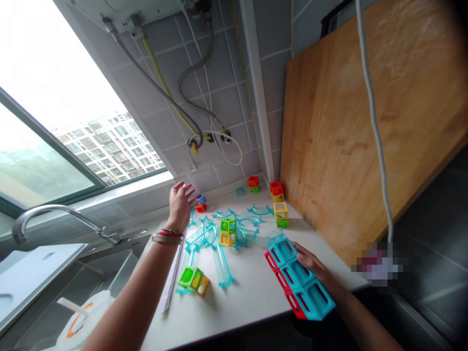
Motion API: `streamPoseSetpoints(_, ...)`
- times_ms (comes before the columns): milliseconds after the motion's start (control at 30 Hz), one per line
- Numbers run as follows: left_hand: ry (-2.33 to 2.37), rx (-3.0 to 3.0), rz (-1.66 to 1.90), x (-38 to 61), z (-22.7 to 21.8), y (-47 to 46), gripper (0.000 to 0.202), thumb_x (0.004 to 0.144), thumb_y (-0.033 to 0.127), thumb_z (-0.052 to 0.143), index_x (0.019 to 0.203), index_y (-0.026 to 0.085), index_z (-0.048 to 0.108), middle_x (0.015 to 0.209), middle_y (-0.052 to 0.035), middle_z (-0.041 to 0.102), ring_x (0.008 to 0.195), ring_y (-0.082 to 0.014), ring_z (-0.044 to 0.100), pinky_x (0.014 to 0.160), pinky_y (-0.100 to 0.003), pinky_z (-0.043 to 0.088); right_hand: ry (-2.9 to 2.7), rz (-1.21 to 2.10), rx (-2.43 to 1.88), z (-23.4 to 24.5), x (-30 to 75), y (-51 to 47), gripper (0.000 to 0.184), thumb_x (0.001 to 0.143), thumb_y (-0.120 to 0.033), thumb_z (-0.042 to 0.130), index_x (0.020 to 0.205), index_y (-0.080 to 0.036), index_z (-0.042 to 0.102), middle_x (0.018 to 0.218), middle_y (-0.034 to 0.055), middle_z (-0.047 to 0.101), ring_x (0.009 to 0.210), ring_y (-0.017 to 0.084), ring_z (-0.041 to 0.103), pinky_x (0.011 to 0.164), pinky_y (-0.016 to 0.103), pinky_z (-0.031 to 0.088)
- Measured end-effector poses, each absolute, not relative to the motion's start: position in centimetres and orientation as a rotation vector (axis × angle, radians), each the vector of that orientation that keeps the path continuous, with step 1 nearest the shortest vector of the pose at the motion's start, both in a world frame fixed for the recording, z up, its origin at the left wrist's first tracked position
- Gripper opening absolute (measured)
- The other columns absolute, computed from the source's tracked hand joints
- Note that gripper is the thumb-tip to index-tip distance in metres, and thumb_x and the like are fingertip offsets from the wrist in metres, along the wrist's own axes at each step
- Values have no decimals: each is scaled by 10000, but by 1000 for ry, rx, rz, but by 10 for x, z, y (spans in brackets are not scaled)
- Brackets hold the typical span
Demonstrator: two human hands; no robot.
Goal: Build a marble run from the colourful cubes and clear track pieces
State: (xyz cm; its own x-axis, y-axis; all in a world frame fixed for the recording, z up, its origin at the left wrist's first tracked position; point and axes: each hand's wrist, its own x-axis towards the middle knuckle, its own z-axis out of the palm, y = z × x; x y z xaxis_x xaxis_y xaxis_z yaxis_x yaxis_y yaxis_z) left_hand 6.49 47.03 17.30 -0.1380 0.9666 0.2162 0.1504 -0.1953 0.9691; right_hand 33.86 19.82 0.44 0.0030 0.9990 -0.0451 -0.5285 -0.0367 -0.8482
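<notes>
My left hand (180,202) reaches over the back left of the worktop, its fingers spread and holding nothing. Just beyond its fingertips is a small pair of hollow cubes, a blue cube (201,199) on a red cube (200,207). At the front right, my right hand (307,257) grips a block of joined hollow cubes (302,281), light blue on the upper side and red along the left. Between the hands lie several clear blue track pieces (222,265). Among them stands a green-and-yellow cube stack (228,232), and nearer to me a similar pair (193,280) lies tilted.
More cube stacks stand at the back: red on green (253,184), red on yellow (276,192), yellow on green (281,214). A large wooden board (351,122) leans at right, with a white cable (373,107) before it. Left are a faucet (66,208) and sink.
</notes>
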Motion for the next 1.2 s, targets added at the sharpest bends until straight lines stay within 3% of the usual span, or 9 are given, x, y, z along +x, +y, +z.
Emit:
streamPoseSetpoints(100, 917, 1358, 1390, 86, 158, 382, 345, 978, 396, 574, 1304, 289, 542, 1407, -95, 627, 1260, -231, 638, 1009, -386, 549, -588, 1446, -839, 0, 332, 205, 478, 901, -515, 692, 1290, -242, 642, 1098, 84, 763, 888, 248, 728, 773, 353, 586)
streamPoseSetpoints(200, 852, 1306, 1199, 109, 113, 298, 412, 935, 448, 669, 1304, 296, 569, 1455, -107, 599, 1340, -278, 587, 1086, -434, 495, -376, 1471, -861, 6, 316, 210, 459, 903, -549, 665, 1202, -201, 665, 939, 85, 781, 743, 249, 744, 660, 351, 599)
streamPoseSetpoints(333, 933, 1095, 1077, 134, 52, 230, 627, 850, 496, 778, 1396, 308, 534, 1525, -122, 550, 1433, -302, 504, 1144, -410, 458, -242, 1448, -761, 19, 283, 212, 465, 906, -598, 622, 1095, -181, 700, 900, 83, 790, 795, 281, 764, 724, 396, 621)
streamPoseSetpoints(500, 936, 779, 850, 131, 43, 217, 695, 833, 582, 756, 1420, 263, 561, 1304, -142, 722, 1201, -358, 695, 945, -457, 609, -331, 1443, -697, 18, 252, 207, 537, 893, -666, 623, 1069, -171, 734, 924, 82, 791, 915, 304, 753, 801, 409, 607)
streamPoseSetpoints(633, 951, 803, 759, 112, 50, 230, 667, 815, 565, 782, 1353, 201, 631, 1166, -157, 778, 1041, -355, 761, 859, -451, 636, -595, 1326, -852, 12, 255, 207, 469, 872, -612, 707, 1040, -178, 759, 981, 80, 779, 959, 289, 716, 837, 390, 580)
streamPoseSetpoints(733, 1042, 996, 829, 104, 44, 239, 713, 746, 510, 863, 1343, 205, 621, 1165, -149, 781, 1018, -336, 769, 868, -429, 629, -742, 1226, -968, 16, 269, 214, 517, 907, -627, 655, 1194, -201, 712, 1073, 80, 749, 998, 271, 689, 806, 365, 569)
streamPoseSetpoints(867, 1070, 1250, 906, 102, 33, 242, 693, 685, 429, 914, 1282, 218, 632, 1144, -124, 789, 1040, -311, 760, 899, -388, 612, -777, 1171, -1001, 31, 287, 225, 700, 878, -613, 699, 1437, -229, 526, 1169, 83, 690, 1017, 242, 666, 770, 322, 551)
streamPoseSetpoints(1033, 1031, 1327, 990, 101, 30, 242, 645, 714, 399, 891, 1268, 243, 600, 1080, -79, 796, 950, -273, 771, 837, -353, 623, -975, 1102, -918, 47, 295, 230, 485, 847, -506, 780, 1207, -195, 686, 1067, 66, 708, 991, 208, 638, 880, 314, 501)
streamPoseSetpoints(1200, 1051, 1398, 992, 95, 23, 245, 613, 725, 385, 882, 1250, 243, 599, 1042, -69, 796, 912, -260, 767, 811, -338, 624, -763, 1125, -859, 48, 288, 233, 380, 867, -555, 740, 1011, -211, 668, 989, 52, 698, 908, 212, 650, 778, 315, 532)
